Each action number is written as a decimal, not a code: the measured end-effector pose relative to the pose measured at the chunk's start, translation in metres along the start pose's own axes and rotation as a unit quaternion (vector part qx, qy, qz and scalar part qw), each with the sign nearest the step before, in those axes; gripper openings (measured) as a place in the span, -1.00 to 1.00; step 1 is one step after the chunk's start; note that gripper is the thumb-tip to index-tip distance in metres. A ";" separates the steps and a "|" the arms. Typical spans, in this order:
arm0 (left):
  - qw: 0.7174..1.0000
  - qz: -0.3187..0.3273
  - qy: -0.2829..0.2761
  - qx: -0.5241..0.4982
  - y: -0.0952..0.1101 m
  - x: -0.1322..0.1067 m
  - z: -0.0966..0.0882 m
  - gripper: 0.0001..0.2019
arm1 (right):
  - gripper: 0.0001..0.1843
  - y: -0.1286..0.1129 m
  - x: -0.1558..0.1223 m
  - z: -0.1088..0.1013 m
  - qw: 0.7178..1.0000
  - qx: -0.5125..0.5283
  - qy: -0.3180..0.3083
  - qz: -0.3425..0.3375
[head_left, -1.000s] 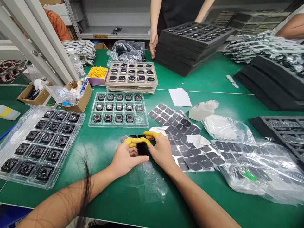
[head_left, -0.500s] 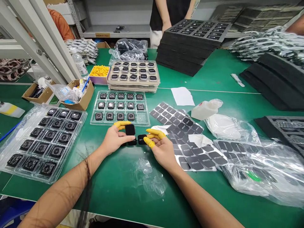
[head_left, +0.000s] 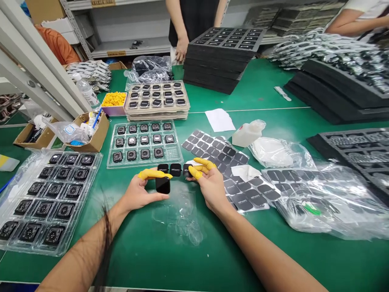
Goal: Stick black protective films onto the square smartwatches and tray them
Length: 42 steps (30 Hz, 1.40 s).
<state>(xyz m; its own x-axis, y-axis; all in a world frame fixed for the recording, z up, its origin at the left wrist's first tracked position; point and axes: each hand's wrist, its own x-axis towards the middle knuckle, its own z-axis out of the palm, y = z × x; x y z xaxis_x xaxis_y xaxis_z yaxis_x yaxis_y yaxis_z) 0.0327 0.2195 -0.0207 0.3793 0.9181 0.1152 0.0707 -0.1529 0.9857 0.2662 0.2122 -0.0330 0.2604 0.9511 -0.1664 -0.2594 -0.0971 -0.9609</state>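
My left hand point(head_left: 139, 190), yellow covers on some fingers, holds a smartwatch case point(head_left: 163, 185) with its glossy black screen facing me. The thumb is stretched out below the case. Just above, a short row of black square stickers point(head_left: 175, 170) with pale lettering reaches across to my right hand point(head_left: 210, 182). Its yellow-covered thumb and fingers pinch the right end of that row. The left end is partly behind my left fingers; whether they touch it I cannot tell. Clear film pieces point(head_left: 185, 219) lie on the green table below.
A clear tray of watch cases point(head_left: 142, 162) lies ahead, another tray point(head_left: 68, 227) at left. Sticker sheets point(head_left: 255, 196) lie at right beside a white bottle point(head_left: 248, 134) and plastic bags point(head_left: 322, 219). Behind stand black foam trays point(head_left: 212, 67) and a person point(head_left: 194, 20).
The smartwatch case has moved down, from above the sticker row to below it. My left hand has turned, thumb now lower. More of the sticker row shows between my hands. My view has shifted.
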 end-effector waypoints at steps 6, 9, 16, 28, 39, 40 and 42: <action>0.999 -0.029 0.006 -0.017 -0.001 0.008 0.002 -0.47 | -0.41 -0.001 -0.001 0.004 0.997 0.003 -0.076 -0.004; 0.997 -0.041 0.014 -0.064 -0.002 0.012 0.005 -0.44 | -0.46 0.001 -0.002 0.005 0.996 -0.007 -0.086 -0.023; 0.994 -0.058 0.027 -0.092 -0.002 0.013 0.013 -0.41 | -0.48 0.004 -0.004 0.006 0.995 -0.042 -0.055 -0.072; 0.995 -0.007 0.055 0.080 0.000 0.004 0.017 -0.52 | -0.50 0.004 -0.012 0.002 0.994 -0.043 -0.072 -0.071; 0.994 0.012 0.039 0.103 0.000 0.004 0.019 -0.52 | -0.67 0.004 -0.004 -0.001 0.979 -0.164 -0.041 -0.112; 0.997 -0.003 0.039 0.072 0.000 0.004 0.019 -0.51 | -0.72 0.004 -0.004 -0.001 0.971 -0.191 -0.038 -0.137; 0.999 -0.033 0.041 -0.006 -0.001 0.007 0.018 -0.48 | -0.83 0.004 -0.004 -0.001 0.955 -0.230 -0.036 -0.187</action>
<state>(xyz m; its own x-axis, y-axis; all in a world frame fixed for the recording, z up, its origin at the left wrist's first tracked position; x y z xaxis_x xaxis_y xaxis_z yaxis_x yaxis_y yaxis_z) 0.0522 0.2191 -0.0228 0.2965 0.9532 0.0598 0.0823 -0.0879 0.9927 0.2650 0.2077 -0.0360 0.1867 0.9605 0.2065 0.2785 0.1498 -0.9487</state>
